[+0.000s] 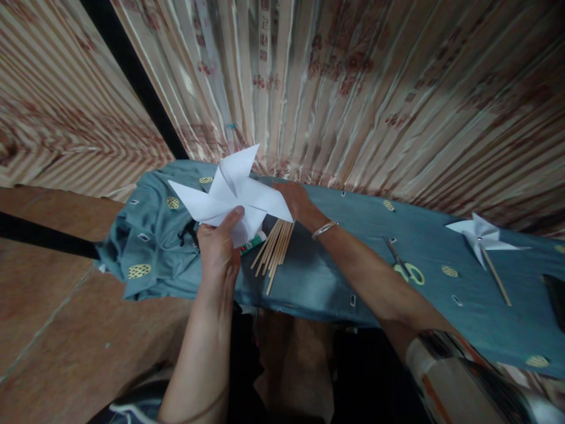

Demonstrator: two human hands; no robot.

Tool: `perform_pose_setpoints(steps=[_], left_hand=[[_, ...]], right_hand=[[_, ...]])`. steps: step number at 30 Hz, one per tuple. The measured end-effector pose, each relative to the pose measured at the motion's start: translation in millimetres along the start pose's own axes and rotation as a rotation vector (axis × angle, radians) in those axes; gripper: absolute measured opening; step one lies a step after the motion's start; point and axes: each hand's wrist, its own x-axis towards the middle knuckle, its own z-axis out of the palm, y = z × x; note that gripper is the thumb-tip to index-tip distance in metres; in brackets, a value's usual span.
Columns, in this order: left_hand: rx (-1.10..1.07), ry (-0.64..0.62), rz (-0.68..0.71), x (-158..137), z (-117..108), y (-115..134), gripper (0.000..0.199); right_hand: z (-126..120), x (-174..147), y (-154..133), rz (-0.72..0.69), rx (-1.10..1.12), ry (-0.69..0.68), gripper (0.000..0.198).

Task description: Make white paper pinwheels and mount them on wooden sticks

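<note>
A white paper pinwheel [238, 188] with folded blades is in my left hand [220, 241], the thumb pressed on its front near the middle. My right hand [293, 197] reaches behind the pinwheel's right blade. Its fingers are mostly hidden by the paper, so I cannot see what they touch. Just below lies a fanned bundle of thin wooden sticks [273, 250]. A green and white glue tube [253, 242] lies beside the sticks, partly covered by the pinwheel.
Scissors with pale green handles [414, 273] lie right of my right forearm on the blue-grey cloth [318, 282]. Farther right is another white pinwheel [483, 235] on a stick. A dark object [555, 297] sits at the right edge. Behind the table hangs a patterned curtain [318, 106].
</note>
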Motion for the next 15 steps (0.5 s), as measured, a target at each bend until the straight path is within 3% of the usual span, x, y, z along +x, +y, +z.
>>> perform_pose_setpoints(steps=[6, 10, 15], left_hand=[[-0.019, -0.017, 0.002, -0.5, 0.8, -0.1, 0.032], [-0.012, -0.065, 0.006, -3.3, 3.6, -5.0, 0.030], [0.038, -0.148, -0.036, -18.5, 15.5, -22.8, 0.030]], right_hand=[[-13.1, -35.2, 11.9, 0.092, 0.122, 0.156, 0.023], [-2.0, -103.7, 44.9, 0.332, 0.846, 0.328, 0.022], [10.1, -193.0, 73.2, 0.455, 0.834, 0.335, 0.024]])
